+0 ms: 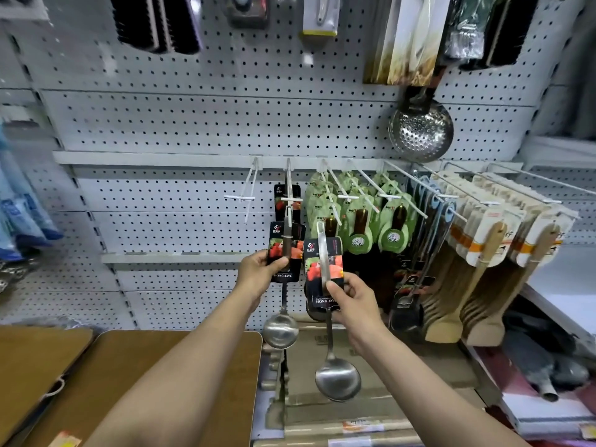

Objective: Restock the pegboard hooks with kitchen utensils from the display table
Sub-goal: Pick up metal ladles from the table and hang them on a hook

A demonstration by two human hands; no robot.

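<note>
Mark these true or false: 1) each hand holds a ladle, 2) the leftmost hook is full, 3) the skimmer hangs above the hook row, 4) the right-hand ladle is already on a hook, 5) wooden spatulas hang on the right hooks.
1. True. The left hand grips one ladle by its card, and the right hand pinches a second ladle.
2. False. The leftmost hook is bare.
3. True. The skimmer hangs higher on the pegboard.
4. False. Its handle top is free, below and right of the nearest hook.
5. True. Wooden spatulas hang there in card sleeves.
</note>
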